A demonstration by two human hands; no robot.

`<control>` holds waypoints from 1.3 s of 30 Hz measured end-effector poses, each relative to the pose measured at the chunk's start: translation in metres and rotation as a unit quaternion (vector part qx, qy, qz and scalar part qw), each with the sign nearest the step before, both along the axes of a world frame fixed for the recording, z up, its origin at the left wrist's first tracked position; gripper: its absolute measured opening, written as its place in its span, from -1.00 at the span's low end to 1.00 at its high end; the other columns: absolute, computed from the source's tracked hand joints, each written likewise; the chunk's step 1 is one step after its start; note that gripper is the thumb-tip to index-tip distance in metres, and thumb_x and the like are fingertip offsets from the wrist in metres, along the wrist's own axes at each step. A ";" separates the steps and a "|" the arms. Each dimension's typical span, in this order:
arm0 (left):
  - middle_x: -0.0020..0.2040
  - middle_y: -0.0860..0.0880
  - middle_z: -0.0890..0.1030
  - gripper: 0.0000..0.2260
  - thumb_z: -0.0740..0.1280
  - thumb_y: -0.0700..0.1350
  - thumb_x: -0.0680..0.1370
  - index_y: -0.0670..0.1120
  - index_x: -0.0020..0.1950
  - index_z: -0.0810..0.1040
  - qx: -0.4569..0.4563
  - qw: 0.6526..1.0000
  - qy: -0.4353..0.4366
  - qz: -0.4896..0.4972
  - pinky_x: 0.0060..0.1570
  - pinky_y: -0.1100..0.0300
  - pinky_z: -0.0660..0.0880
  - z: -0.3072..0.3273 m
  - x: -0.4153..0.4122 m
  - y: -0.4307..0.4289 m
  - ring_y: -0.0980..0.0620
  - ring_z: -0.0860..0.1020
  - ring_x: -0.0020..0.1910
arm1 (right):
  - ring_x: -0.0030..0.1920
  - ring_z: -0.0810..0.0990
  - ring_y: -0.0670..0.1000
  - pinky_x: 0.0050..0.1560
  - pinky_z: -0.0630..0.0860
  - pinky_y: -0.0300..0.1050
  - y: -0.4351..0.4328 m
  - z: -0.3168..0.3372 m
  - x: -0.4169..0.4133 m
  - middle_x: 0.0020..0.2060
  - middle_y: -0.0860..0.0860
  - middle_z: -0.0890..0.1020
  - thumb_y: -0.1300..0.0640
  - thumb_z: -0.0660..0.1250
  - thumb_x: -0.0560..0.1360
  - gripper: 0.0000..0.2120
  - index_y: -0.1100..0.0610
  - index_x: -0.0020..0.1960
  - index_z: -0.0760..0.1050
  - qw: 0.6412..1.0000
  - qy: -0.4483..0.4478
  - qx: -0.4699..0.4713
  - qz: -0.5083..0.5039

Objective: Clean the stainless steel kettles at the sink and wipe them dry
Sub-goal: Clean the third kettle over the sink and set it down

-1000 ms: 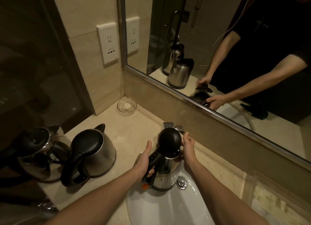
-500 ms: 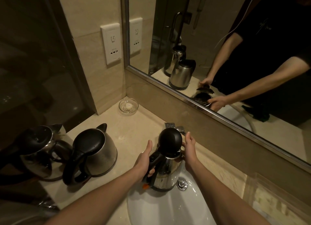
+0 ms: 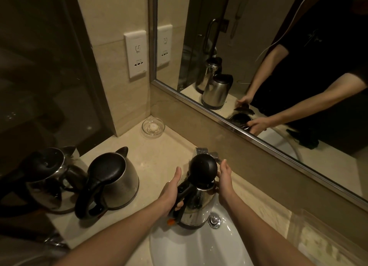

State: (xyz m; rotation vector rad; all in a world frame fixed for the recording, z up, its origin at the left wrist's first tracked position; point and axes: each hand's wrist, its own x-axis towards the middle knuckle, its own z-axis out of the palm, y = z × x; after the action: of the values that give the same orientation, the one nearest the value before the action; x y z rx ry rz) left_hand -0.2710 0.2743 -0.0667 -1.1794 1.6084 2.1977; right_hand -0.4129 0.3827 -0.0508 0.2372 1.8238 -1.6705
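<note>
A stainless steel kettle (image 3: 196, 208) with its round black lid (image 3: 203, 169) flipped up is held over the white sink (image 3: 191, 247), under the chrome tap (image 3: 207, 153). My left hand (image 3: 171, 192) grips its black handle from the left. My right hand (image 3: 225, 178) lies against the kettle's upper right side by the rim, fingers fairly straight. Two more steel kettles stand on the counter to the left: one with a black lid and handle (image 3: 111, 182), another (image 3: 49, 176) at the far left in shadow.
A small glass dish (image 3: 153, 126) sits in the counter's back corner. A wall socket plate (image 3: 136, 56) is above it. The mirror (image 3: 278, 46) runs along the back wall. A sink drain knob (image 3: 214, 221) lies beside the kettle. A clear tray (image 3: 322, 237) sits at right.
Both hands and the kettle have stayed in place over the sink. Only the head camera has shifted slightly.
</note>
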 end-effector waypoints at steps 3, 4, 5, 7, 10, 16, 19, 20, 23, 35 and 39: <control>-0.55 -0.06 0.36 -0.27 -0.07 0.53 0.46 -0.07 -0.50 0.35 -0.003 1.000 0.004 -0.002 -0.46 0.18 0.32 0.000 0.001 -0.001 0.01 0.32 -0.59 | 0.36 0.30 0.24 0.24 0.33 0.37 0.000 0.001 0.001 0.34 0.11 0.35 -0.37 -0.01 0.52 -0.37 -0.13 0.50 0.04 1.000 0.000 0.000 0.002; -0.55 -0.06 0.36 -0.27 -0.07 0.54 0.46 -0.07 -0.49 0.35 -0.002 1.000 0.005 -0.002 -0.46 0.18 0.31 0.000 0.002 -0.001 0.01 0.32 -0.59 | 0.36 0.30 0.25 0.24 0.33 0.38 0.000 0.001 0.001 0.36 0.11 0.35 -0.38 -0.01 0.52 -0.36 -0.13 0.51 0.03 1.000 0.001 0.002 0.004; -0.55 -0.06 0.36 -0.27 -0.06 0.54 0.46 -0.07 -0.50 0.35 0.000 1.000 0.006 -0.001 -0.46 0.18 0.31 0.000 0.002 -0.001 0.01 0.31 -0.59 | 0.37 0.30 0.25 0.25 0.33 0.38 0.000 0.001 0.002 0.37 0.12 0.34 -0.38 -0.01 0.52 -0.36 -0.13 0.51 0.03 1.000 0.001 0.003 0.006; -0.55 -0.06 0.36 -0.27 -0.05 0.54 0.46 -0.07 -0.51 0.36 0.004 1.000 0.007 -0.001 -0.47 0.18 0.30 -0.001 0.002 -0.001 0.01 0.31 -0.59 | 0.37 0.30 0.25 0.25 0.33 0.39 0.001 0.002 0.002 0.37 0.13 0.34 -0.38 -0.01 0.52 -0.35 -0.13 0.51 0.04 1.000 0.004 0.002 0.007; -0.55 -0.05 0.37 -0.26 -0.05 0.55 0.44 -0.06 -0.52 0.37 0.006 1.000 0.010 -0.008 -0.50 0.21 0.31 -0.002 0.001 -0.002 0.02 0.32 -0.59 | 0.36 0.30 0.26 0.25 0.33 0.39 0.003 0.002 0.002 0.38 0.14 0.34 -0.38 -0.02 0.52 -0.35 -0.12 0.51 0.05 1.000 0.007 -0.001 0.012; -0.55 -0.05 0.40 -0.27 -0.04 0.56 0.42 -0.05 -0.53 0.39 0.005 1.000 0.014 -0.010 -0.50 0.22 0.34 -0.002 0.001 -0.003 0.03 0.34 -0.60 | 0.37 0.29 0.30 0.28 0.30 0.39 0.004 0.004 0.001 0.39 0.17 0.33 -0.37 -0.03 0.52 -0.35 -0.09 0.52 0.06 1.000 0.000 0.001 0.016; -0.55 -0.06 0.38 -0.26 -0.04 0.56 0.42 -0.05 -0.53 0.37 0.001 1.000 0.011 -0.010 -0.49 0.20 0.33 -0.001 0.000 -0.002 0.01 0.33 -0.60 | 0.36 0.30 0.29 0.28 0.31 0.37 0.004 0.005 0.002 0.38 0.16 0.34 -0.37 -0.02 0.52 -0.36 -0.11 0.51 0.06 1.000 0.001 0.001 0.012; -0.55 -0.06 0.38 -0.26 -0.04 0.57 0.43 -0.05 -0.53 0.36 -0.001 1.000 0.010 -0.011 -0.49 0.19 0.33 -0.001 0.000 -0.002 0.01 0.33 -0.60 | 0.36 0.30 0.29 0.29 0.31 0.36 0.004 0.005 0.002 0.39 0.16 0.34 -0.37 -0.03 0.53 -0.36 -0.11 0.51 0.06 1.000 0.002 0.002 0.012; -0.56 -0.06 0.38 -0.26 -0.05 0.56 0.43 -0.05 -0.55 0.37 -0.003 1.000 0.011 -0.013 -0.49 0.20 0.33 -0.002 0.001 -0.003 0.01 0.33 -0.61 | 0.37 0.31 0.27 0.29 0.31 0.35 0.004 0.006 0.003 0.39 0.15 0.34 -0.37 -0.04 0.53 -0.36 -0.10 0.51 0.06 1.000 0.005 0.003 0.014; -0.51 -0.07 0.40 -0.25 0.04 0.65 0.25 -0.06 -0.44 0.41 -0.011 1.000 0.024 -0.014 -0.53 0.22 0.30 -0.012 -0.002 -0.004 0.01 0.33 -0.60 | 0.34 0.33 0.32 0.26 0.34 0.33 0.007 0.005 0.003 0.39 0.17 0.36 -0.39 -0.06 0.52 -0.34 -0.07 0.51 0.11 1.000 -0.001 0.012 0.018; -0.50 -0.08 0.39 -0.18 0.05 0.73 0.10 -0.07 -0.41 0.40 -0.020 0.999 0.024 -0.024 -0.50 0.22 0.32 -0.013 -0.003 -0.001 0.00 0.34 -0.58 | 0.33 0.34 0.31 0.22 0.38 0.32 0.008 0.007 0.003 0.37 0.17 0.37 -0.43 -0.04 0.49 -0.31 -0.07 0.50 0.14 1.000 -0.015 0.012 0.014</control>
State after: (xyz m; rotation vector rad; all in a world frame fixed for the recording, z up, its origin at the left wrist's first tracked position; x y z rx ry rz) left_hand -0.2735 0.2738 -0.0795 -1.0949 1.6876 2.1899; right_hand -0.4094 0.3910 -0.0440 0.2450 1.8167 -1.6182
